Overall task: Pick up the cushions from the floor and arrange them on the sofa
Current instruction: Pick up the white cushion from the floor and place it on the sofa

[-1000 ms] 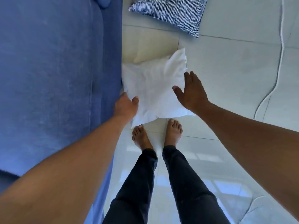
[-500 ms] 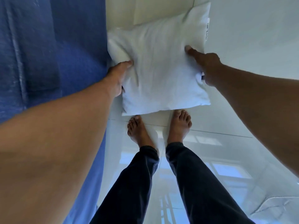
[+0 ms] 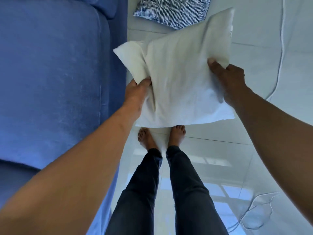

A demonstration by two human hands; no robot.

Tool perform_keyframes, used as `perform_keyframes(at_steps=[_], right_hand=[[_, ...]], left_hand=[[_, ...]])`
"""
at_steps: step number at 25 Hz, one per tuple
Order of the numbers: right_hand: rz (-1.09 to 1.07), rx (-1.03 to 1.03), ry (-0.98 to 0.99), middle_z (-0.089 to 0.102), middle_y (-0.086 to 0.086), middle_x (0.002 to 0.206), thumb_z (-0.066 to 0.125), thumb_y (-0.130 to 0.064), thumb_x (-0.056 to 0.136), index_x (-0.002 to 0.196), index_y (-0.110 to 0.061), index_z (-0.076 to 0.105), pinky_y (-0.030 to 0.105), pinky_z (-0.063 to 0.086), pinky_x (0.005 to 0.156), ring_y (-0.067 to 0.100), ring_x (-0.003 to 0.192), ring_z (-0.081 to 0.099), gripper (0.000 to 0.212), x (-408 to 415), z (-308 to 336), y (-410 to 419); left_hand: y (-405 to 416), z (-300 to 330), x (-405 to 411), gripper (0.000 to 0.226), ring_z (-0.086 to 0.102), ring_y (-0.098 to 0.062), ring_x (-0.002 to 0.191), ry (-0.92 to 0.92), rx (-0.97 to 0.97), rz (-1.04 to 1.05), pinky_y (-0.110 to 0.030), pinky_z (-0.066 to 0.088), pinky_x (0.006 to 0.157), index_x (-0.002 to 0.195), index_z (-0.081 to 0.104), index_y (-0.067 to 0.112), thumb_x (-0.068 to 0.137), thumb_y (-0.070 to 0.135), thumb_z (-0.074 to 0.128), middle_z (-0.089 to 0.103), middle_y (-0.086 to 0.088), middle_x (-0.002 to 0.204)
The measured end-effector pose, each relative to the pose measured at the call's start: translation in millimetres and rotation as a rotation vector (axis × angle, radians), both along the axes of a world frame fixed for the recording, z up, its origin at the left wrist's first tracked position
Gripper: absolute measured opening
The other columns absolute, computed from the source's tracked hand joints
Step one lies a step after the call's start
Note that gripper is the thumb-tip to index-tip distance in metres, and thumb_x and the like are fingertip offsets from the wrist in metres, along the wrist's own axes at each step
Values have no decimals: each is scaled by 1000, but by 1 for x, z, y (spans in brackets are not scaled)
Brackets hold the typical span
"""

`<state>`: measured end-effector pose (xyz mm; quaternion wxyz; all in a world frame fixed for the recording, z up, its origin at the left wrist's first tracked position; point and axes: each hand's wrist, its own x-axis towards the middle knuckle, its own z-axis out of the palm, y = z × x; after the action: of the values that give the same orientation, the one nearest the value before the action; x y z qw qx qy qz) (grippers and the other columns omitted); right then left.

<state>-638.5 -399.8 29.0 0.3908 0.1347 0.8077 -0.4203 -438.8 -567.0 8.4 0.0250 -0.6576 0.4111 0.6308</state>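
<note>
A white cushion (image 3: pixel 179 77) hangs in the air above the floor, in front of my feet. My left hand (image 3: pixel 137 92) is shut on its left edge, bunching the fabric. My right hand (image 3: pixel 228 78) is shut on its right edge, thumb on top. The blue sofa (image 3: pixel 55 78) fills the left side, right beside the cushion. A second cushion (image 3: pixel 171 11), blue with white stripes, lies on the floor beyond the white one, partly hidden by it.
The floor is glossy pale tile (image 3: pixel 262 133). A thin white cable (image 3: pixel 279 53) runs along the right and ends in loose loops (image 3: pixel 255 214) at the lower right. My bare feet (image 3: pixel 160 138) stand close to the sofa's front edge.
Both hands closed on the white cushion and lifted it off the floor. The view rose, bringing the striped cushion back into sight.
</note>
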Motion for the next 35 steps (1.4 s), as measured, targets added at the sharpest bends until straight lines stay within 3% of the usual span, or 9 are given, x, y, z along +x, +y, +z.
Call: perform_keyframes(at_steps=[6, 8, 10, 14, 16, 23, 26, 28, 35], right_hand=[[-35, -176, -15, 75, -11, 85, 83, -34, 86, 95, -17, 75, 13, 54, 57, -5, 60, 71, 21, -12, 155, -16], [-8, -247, -19, 78, -8, 92, 85, -32, 85, 108, -14, 76, 16, 58, 63, -1, 70, 75, 31, -6, 207, -26], [19, -292, -13, 80, -10, 93, 87, -31, 82, 106, -16, 77, 17, 59, 69, 0, 76, 77, 30, -1, 236, -36], [146, -374, 2, 82, -6, 108, 91, -36, 78, 115, -17, 77, 29, 60, 93, 9, 102, 77, 44, 13, 285, -67], [229, -408, 13, 81, -8, 112, 91, -37, 77, 121, -21, 75, 30, 60, 93, 8, 103, 77, 50, 21, 303, -92], [502, -447, 18, 79, -7, 111, 91, -32, 77, 115, -22, 74, 29, 59, 88, 9, 103, 75, 43, 66, 334, -202], [591, -468, 19, 81, -7, 100, 92, -27, 76, 103, -21, 76, 29, 59, 83, 8, 94, 77, 31, 83, 344, -258], [665, -465, 33, 83, -6, 101, 94, -34, 71, 107, -20, 77, 36, 61, 89, 13, 96, 78, 42, 97, 349, -293], [858, -484, 4, 81, -8, 107, 95, -47, 66, 108, -28, 76, 39, 61, 89, 17, 102, 76, 49, 167, 368, -410]], left_hand=[[-25, 168, -11, 34, 72, -23, 115, 143, -44, 64, -46, 57, 105, 124, 68, 22, 91, 27, 77, 77, -1, 123], [-33, 228, -4, 34, 73, -22, 114, 204, -79, 107, -44, 57, 105, 126, 67, 19, 93, 23, 75, 78, -2, 122], [-41, 263, 4, 33, 73, -20, 111, 231, -116, 142, -44, 56, 107, 125, 68, 17, 93, 23, 75, 78, -1, 119], [-58, 319, 42, 52, 73, -22, 115, 249, -201, 240, -46, 54, 110, 130, 70, 15, 83, 35, 81, 80, -1, 121], [-67, 333, 68, 62, 74, -20, 113, 261, -237, 296, -46, 54, 109, 127, 72, 17, 72, 41, 84, 81, 1, 117], [-101, 347, 148, 68, 69, -19, 120, 293, -280, 575, -46, 51, 111, 130, 70, 24, 66, 43, 85, 79, 6, 124], [-129, 350, 175, 49, 68, -19, 121, 318, -296, 649, -49, 50, 112, 121, 71, 33, 74, 39, 85, 78, 10, 124], [-148, 355, 192, 41, 70, -19, 120, 316, -307, 686, -50, 52, 111, 117, 71, 34, 79, 35, 85, 79, 10, 121], [-203, 377, 269, 48, 72, -22, 117, 316, -354, 848, -43, 60, 95, 134, 66, 23, 88, 25, 80, 78, 3, 125]])
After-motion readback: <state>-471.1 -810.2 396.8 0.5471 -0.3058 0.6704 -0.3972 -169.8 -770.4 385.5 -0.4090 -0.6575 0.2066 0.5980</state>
